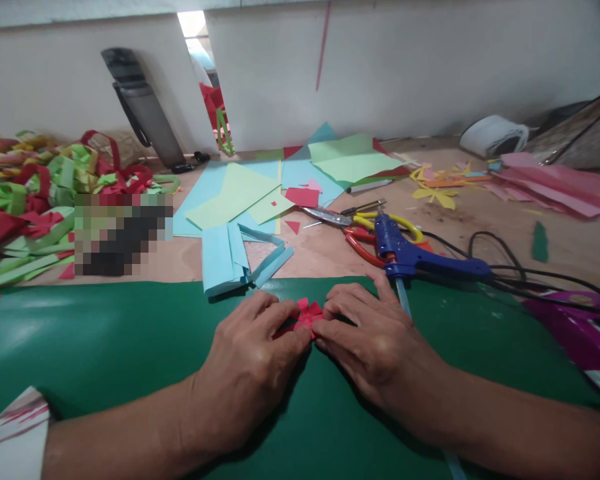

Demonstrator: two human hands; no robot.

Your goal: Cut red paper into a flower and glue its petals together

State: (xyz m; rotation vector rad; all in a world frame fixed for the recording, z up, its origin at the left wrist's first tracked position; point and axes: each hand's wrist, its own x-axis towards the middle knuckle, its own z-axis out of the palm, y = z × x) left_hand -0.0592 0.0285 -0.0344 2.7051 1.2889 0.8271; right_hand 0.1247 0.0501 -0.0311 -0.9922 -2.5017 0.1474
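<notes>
Between my fingertips is a small red paper flower, its folded petals fanned out just over the green mat. My left hand pinches the flower from the left with thumb and forefinger. From the right, my right hand grips its other edge, with the outer fingers partly curled. Just beyond my left hand lies a light blue folded paper bag with a strip handle. A blue glue gun rests past my right hand, its clear glue stick pointing toward me.
Scissors with red and yellow handles lie by the glue gun's cord. Green paper sheets spread behind the bag. Paper pieces heap at the left beside a dark bottle. Pink paper and a white tape roll sit at the right.
</notes>
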